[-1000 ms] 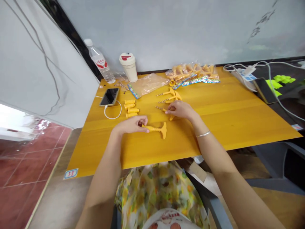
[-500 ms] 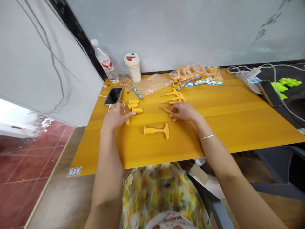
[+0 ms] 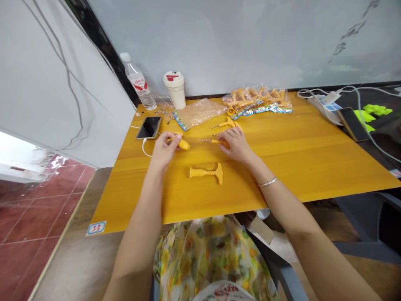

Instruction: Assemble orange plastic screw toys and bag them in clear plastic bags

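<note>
Between the thumb and fingers of my left hand point(image 3: 166, 149) is a yellow plastic sleeve point(image 3: 184, 144), its end pointing right. The other yellow sleeves on that side are mostly hidden behind this hand. My right hand point(image 3: 235, 144) is closed on the yellow handle of a corkscrew point(image 3: 206, 140), whose metal spiral points left toward the sleeve, apart from it. Just beyond my right hand lie more corkscrews point(image 3: 226, 122), partly covered by the fingers. Nearer to me, an assembled corkscrew point(image 3: 206, 172) with its sleeve on lies flat on the table.
A phone point(image 3: 148, 127) with a white cable lies at the left, near a water bottle point(image 3: 140, 85) and a white cup point(image 3: 176, 91). Along the back are an opened plastic bag point(image 3: 202, 112) and a bag of yellow parts point(image 3: 257, 98). A power strip point(image 3: 327, 104) is at the right.
My left hand has picked up a yellow sleeve and moved right with it. My right hand has lifted a corkscrew and shifted slightly left, bringing its spiral nearer the sleeve.
</note>
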The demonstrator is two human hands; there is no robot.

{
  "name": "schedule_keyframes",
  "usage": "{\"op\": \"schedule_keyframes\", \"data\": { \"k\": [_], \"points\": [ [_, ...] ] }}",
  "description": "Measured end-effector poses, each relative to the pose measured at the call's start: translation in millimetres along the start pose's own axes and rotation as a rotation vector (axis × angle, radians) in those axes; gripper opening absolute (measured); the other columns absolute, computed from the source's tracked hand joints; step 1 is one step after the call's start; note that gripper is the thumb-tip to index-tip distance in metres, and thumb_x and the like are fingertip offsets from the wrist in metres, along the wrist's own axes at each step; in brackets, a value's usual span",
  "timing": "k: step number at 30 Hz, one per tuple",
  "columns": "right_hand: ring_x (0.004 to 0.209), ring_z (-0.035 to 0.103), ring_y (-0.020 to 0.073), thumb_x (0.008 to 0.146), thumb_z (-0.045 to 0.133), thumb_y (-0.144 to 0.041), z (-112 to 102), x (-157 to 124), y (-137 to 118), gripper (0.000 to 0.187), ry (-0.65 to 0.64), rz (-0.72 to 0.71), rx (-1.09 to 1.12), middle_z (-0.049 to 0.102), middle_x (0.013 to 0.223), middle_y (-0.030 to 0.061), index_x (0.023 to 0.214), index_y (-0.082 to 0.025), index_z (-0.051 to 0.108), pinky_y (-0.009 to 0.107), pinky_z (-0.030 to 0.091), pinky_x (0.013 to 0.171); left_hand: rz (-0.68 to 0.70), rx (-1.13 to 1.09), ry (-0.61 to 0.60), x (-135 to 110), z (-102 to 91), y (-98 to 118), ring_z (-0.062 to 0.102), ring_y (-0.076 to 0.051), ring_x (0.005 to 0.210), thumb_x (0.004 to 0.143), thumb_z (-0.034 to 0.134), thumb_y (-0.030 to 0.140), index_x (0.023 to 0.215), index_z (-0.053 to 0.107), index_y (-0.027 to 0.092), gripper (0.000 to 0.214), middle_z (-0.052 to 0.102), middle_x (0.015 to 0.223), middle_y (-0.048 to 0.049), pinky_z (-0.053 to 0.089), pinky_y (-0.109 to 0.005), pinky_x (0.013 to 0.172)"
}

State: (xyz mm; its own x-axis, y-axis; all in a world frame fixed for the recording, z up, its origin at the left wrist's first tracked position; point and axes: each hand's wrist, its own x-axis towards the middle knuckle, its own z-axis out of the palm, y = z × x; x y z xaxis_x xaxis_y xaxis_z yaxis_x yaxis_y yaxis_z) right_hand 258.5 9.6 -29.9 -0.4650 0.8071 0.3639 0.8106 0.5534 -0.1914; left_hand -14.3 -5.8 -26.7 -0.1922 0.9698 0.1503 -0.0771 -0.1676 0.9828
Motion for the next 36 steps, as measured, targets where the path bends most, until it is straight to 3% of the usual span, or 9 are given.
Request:
{"op": "schedule_keyframes", "data": {
  "k": [3,7,16,23,26,30,33,36],
  "points": [
    [0.114,0.054,0.0295,0.093,0.052,-0.027,0,-1,-2,0.018,0.088,-0.008,-0.005,0.069,0.107,0.0102,0.105,-0.022,0.064,0.053,0.025,0.118,-0.021,-0.110,0.073,-4,21.2,-11,0.063,-0.011,0.073,0.064,0.086,0.055,0.070,0.048,0.018,0.053,0.061,0.077,0.0006,0.055,-0.022,0.063],
    [0.120,0.051,0.0301,0.094,0.049,-0.025,1,-2,-4,0.021,0.137,-0.027,-0.004,0.069,0.111,0.0102,0.109,-0.023,0.063,0.058,0.021,0.121,-0.012,-0.190,0.135,-12,35.2,-19,0.057,-0.009,0.076,0.071,0.082,0.051,0.069,0.043,0.019,0.050,0.051,0.076,0.0043,0.057,-0.023,0.071],
    [0.121,0.049,0.0307,0.098,0.045,-0.026,0,-2,-9,0.024,0.156,-0.075,-0.101,0.067,0.108,0.0096,0.109,-0.024,0.066,0.063,0.014,0.123,-0.045,-0.243,0.113,-17,42.4,-21,0.044,-0.007,0.067,0.074,0.081,0.046,0.068,0.041,0.019,0.049,0.039,0.072,0.0063,0.060,-0.027,0.078],
    [0.131,0.047,0.0312,0.099,0.041,-0.022,0,-4,-25,0.027,0.155,-0.137,-0.074,0.070,0.107,0.0094,0.108,-0.024,0.067,0.067,0.007,0.123,-0.082,-0.258,0.063,-22,51.2,-28,0.051,-0.007,0.070,0.065,0.087,0.046,0.079,0.047,0.020,0.050,0.045,0.077,0.0071,0.059,-0.025,0.073],
    [0.127,0.050,0.0301,0.099,0.041,-0.023,2,-4,-28,0.027,0.156,-0.159,-0.038,0.071,0.106,0.0099,0.108,-0.023,0.066,0.065,0.011,0.124,-0.092,-0.263,0.033,-24,52.8,-25,0.056,-0.008,0.074,0.063,0.088,0.047,0.088,0.054,0.021,0.050,0.052,0.081,0.0057,0.060,-0.024,0.072],
    [0.114,0.059,0.0277,0.100,0.040,-0.024,2,-5,-28,0.026,0.156,-0.153,0.048,0.072,0.106,0.0104,0.106,-0.022,0.065,0.063,0.018,0.123,-0.080,-0.199,-0.026,-23,51.2,-22,0.055,-0.006,0.067,0.065,0.087,0.050,0.084,0.061,0.017,0.046,0.052,0.077,0.0051,0.061,-0.022,0.066],
    [0.098,0.065,0.0246,0.100,0.041,-0.027,4,-7,-30,0.022,0.166,-0.167,0.176,0.073,0.100,0.0093,0.103,-0.023,0.062,0.058,0.032,0.118,-0.062,-0.157,-0.029,-20,48.2,-24,0.054,-0.004,0.054,0.067,0.085,0.053,0.083,0.060,0.017,0.047,0.051,0.071,0.0069,0.059,-0.020,0.056],
    [0.088,0.068,0.0223,0.098,0.048,-0.034,8,-10,-36,0.013,0.210,-0.136,0.437,0.072,0.092,0.0063,0.101,-0.024,0.056,0.047,0.052,0.097,-0.037,-0.116,-0.042,-18,45.3,-26,0.055,-0.005,0.044,0.071,0.081,0.057,0.084,0.059,0.019,0.046,0.054,0.069,0.0072,0.055,-0.019,0.046]
  ]
}}
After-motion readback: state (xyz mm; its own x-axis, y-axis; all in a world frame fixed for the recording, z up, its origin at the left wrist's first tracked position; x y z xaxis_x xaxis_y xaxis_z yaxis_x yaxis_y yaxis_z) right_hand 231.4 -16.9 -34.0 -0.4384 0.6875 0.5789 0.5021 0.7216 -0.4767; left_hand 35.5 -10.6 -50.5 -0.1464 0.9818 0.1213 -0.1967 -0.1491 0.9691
